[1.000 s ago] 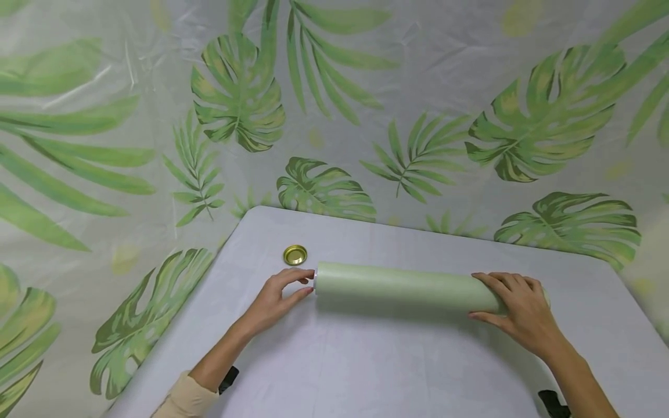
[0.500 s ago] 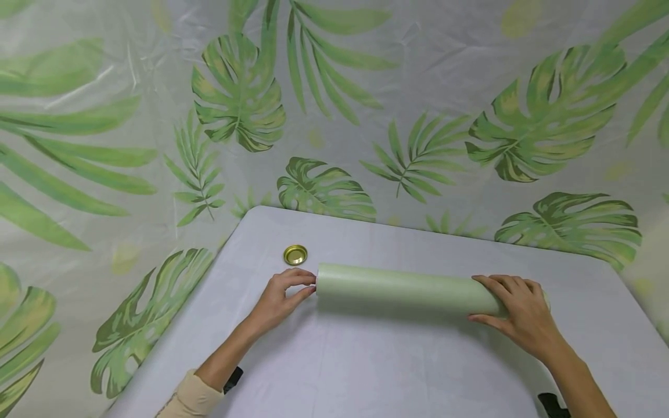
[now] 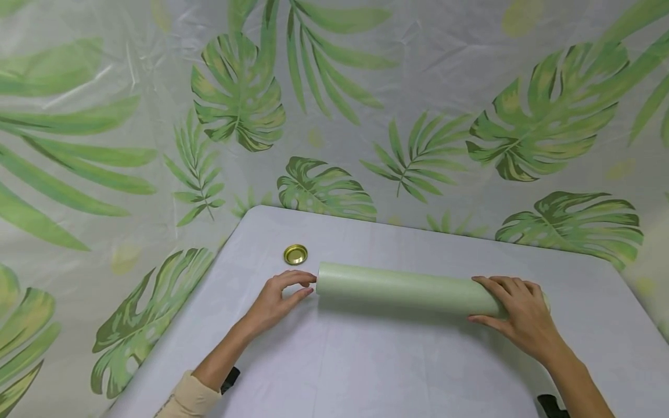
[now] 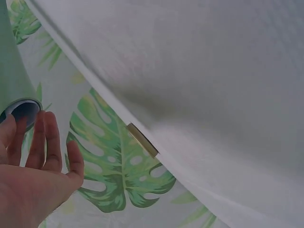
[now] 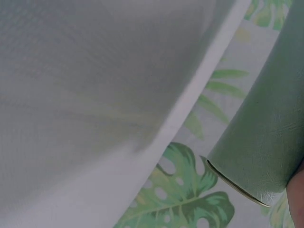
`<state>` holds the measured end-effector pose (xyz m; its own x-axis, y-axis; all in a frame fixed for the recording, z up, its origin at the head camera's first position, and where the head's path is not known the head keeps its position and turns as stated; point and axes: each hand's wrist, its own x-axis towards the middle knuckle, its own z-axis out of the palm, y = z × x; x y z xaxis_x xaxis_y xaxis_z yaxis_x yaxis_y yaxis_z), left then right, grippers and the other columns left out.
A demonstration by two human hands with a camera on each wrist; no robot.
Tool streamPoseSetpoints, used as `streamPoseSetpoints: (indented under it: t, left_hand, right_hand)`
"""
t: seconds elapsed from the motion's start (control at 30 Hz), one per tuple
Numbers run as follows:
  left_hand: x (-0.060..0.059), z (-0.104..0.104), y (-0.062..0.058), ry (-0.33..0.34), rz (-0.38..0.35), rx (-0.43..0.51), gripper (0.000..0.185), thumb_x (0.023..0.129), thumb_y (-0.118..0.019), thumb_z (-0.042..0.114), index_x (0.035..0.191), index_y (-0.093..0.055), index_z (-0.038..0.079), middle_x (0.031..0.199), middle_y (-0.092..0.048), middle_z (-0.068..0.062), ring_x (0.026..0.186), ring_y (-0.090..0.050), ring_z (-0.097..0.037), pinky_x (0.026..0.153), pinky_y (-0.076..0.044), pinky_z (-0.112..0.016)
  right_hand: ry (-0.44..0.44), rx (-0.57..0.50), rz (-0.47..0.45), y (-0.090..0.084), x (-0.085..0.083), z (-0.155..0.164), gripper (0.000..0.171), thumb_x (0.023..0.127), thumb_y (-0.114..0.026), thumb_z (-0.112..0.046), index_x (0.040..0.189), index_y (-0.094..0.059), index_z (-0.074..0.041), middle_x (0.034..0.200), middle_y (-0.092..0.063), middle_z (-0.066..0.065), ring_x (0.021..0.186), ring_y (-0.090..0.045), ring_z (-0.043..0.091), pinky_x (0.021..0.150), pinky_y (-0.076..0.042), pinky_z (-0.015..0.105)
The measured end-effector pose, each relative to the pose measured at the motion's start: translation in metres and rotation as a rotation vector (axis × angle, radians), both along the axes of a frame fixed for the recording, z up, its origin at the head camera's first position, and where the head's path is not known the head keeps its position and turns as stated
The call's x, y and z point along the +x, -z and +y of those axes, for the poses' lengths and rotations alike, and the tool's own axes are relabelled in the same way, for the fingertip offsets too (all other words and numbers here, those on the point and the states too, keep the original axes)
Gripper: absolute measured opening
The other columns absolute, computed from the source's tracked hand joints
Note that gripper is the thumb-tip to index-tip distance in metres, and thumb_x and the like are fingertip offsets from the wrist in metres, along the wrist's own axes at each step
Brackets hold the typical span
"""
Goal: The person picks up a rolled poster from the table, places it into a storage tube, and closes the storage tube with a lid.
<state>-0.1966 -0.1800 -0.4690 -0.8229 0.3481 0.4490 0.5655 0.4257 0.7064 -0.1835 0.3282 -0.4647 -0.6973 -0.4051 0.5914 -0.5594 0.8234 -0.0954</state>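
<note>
A long pale green roll (image 3: 402, 288) lies on its side across the white table (image 3: 366, 371). My left hand (image 3: 300, 287) is at the roll's left end, with finger and thumb spread just beside its rim. In the left wrist view the fingers (image 4: 42, 142) are straight, next to the roll's hollow end (image 4: 19, 107). My right hand (image 3: 502, 302) lies over the roll's right end, fingers curled across the top and thumb along the near side. The right wrist view shows the roll's green surface and end rim (image 5: 266, 137) above the table edge.
A small round gold lid (image 3: 295, 254) lies on the table behind the left hand and shows edge-on in the left wrist view (image 4: 141, 139). A leaf-printed plastic sheet (image 3: 334, 116) hangs behind and beside the table. Bare tabletop lies in front of the roll.
The left fingers, which closed on the roll's left end half a second ago, have loosened and drawn slightly back. The roll and the right hand have hardly moved.
</note>
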Motion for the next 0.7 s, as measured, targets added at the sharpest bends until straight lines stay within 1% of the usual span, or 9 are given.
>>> streamPoseSetpoints:
  t: [0.13, 0.2, 0.37, 0.5, 0.6, 0.7]
  left_hand:
    - [0.0, -0.001, 0.0, 0.015, -0.014, 0.019, 0.022, 0.095, -0.074, 0.009, 0.117, -0.077, 0.009, 0.121, -0.076, -0.006, 0.117, -0.069, -0.026, 0.102, -0.054, -0.037]
    - [0.001, 0.0, -0.001, 0.02, -0.009, 0.022, 0.022, 0.095, -0.074, 0.006, 0.116, -0.078, 0.008, 0.122, -0.076, -0.007, 0.118, -0.069, -0.027, 0.102, -0.054, -0.038]
    - [0.003, 0.002, -0.002, 0.017, 0.007, 0.017, 0.024, 0.093, -0.074, -0.001, 0.114, -0.079, 0.007, 0.121, -0.076, -0.008, 0.117, -0.07, -0.029, 0.101, -0.055, -0.039]
    - [0.004, 0.006, -0.001, 0.014, 0.011, 0.015, 0.022, 0.091, -0.075, -0.001, 0.111, -0.08, 0.007, 0.119, -0.076, -0.009, 0.114, -0.071, -0.028, 0.099, -0.056, -0.038]
    - [0.004, 0.009, 0.001, 0.014, 0.019, 0.007, 0.02, 0.091, -0.075, 0.0, 0.109, -0.08, 0.006, 0.118, -0.076, -0.009, 0.113, -0.071, -0.029, 0.098, -0.056, -0.038]
    - [0.004, 0.01, 0.002, -0.001, 0.023, -0.013, 0.018, 0.091, -0.075, 0.0, 0.108, -0.081, 0.006, 0.116, -0.076, -0.009, 0.112, -0.071, -0.029, 0.097, -0.054, -0.039]
  right_hand:
    - [0.002, 0.004, 0.0, 0.001, 0.0, -0.001, 0.084, 0.065, -0.088, -0.057, 0.136, -0.066, -0.018, 0.115, -0.068, 0.011, 0.106, -0.061, 0.036, 0.092, -0.038, 0.061]
    - [0.001, 0.002, 0.002, 0.002, 0.0, -0.001, 0.084, 0.065, -0.088, -0.058, 0.136, -0.066, -0.018, 0.115, -0.069, 0.012, 0.106, -0.061, 0.036, 0.092, -0.038, 0.061]
    - [0.001, 0.002, 0.013, 0.003, 0.0, -0.001, 0.083, 0.07, -0.08, -0.068, 0.135, -0.066, -0.018, 0.114, -0.069, 0.012, 0.105, -0.061, 0.036, 0.091, -0.038, 0.061]
    - [0.002, 0.007, 0.027, 0.004, -0.001, -0.001, 0.084, 0.072, -0.075, -0.074, 0.135, -0.066, -0.019, 0.113, -0.069, 0.011, 0.104, -0.062, 0.035, 0.09, -0.038, 0.061]
    - [-0.004, 0.008, 0.038, 0.004, -0.001, -0.001, 0.084, 0.071, -0.077, -0.072, 0.135, -0.067, -0.019, 0.113, -0.069, 0.011, 0.104, -0.062, 0.036, 0.09, -0.039, 0.061]
    - [-0.013, 0.007, 0.036, 0.005, -0.001, -0.002, 0.084, 0.068, -0.083, -0.065, 0.136, -0.066, -0.019, 0.113, -0.069, 0.011, 0.104, -0.062, 0.035, 0.09, -0.039, 0.061]
